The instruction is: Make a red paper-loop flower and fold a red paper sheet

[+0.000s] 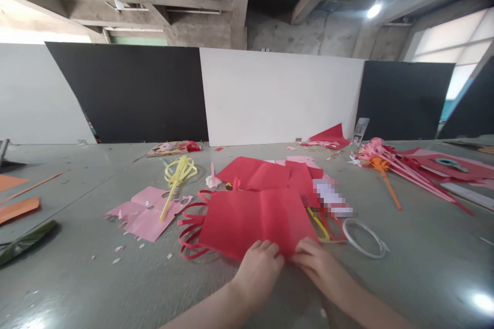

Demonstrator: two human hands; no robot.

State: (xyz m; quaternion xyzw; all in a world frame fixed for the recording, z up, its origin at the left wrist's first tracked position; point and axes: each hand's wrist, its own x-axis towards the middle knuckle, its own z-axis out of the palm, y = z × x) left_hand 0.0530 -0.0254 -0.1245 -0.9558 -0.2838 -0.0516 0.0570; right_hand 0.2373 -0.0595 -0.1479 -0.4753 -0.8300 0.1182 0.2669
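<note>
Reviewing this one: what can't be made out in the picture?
In the head view:
Front red sheet: its underside, hidden by the sheet itself.
Left hand and right hand: pinching or pressing, unclear; curled fingers hide the contact.
White item: details hidden by pixelation.
Green piece: one end, cut off by the left edge.

Grey tabletop [116, 298], paper-strewn

Toward the left edge lie orange paper pieces [19, 211] and a dark green leaf [27, 244]; mid-surface, holed pink paper [144, 221], red paper with looped strips [254, 216] and a white coil [347, 237]; near the far edge, a folded red sheet [332, 135].
</note>
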